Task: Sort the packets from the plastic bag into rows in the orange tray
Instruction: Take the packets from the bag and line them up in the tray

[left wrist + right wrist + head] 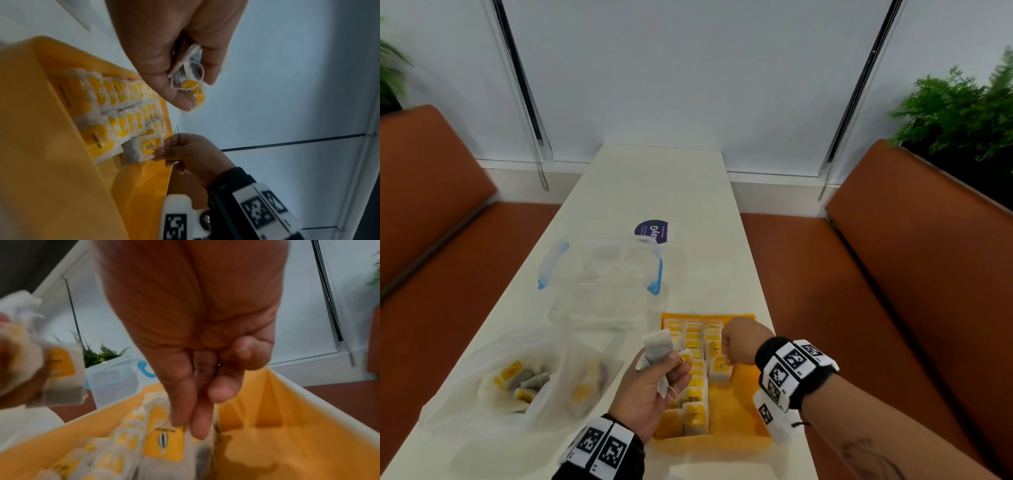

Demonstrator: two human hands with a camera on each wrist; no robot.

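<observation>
The orange tray (739, 404) lies on the white table close in front of me, with rows of white packets with yellow labels (695, 377) standing in its left half. My right hand (732, 346) reaches down into the tray and pinches one packet (144, 149) by its top edge, at the end of the right-hand row (164, 443). Just left of the tray, my left hand (671, 373) grips a small bunch of packets (189, 78) with their strings. The clear plastic bag (517, 377) lies at the left with more packets inside.
A clear plastic box with blue clips (602, 274) stands behind the bag and the tray. A purple sticker (652, 231) is on the table beyond it. Orange benches (893, 274) run along both sides of the narrow table. The tray's right half (287, 434) is bare.
</observation>
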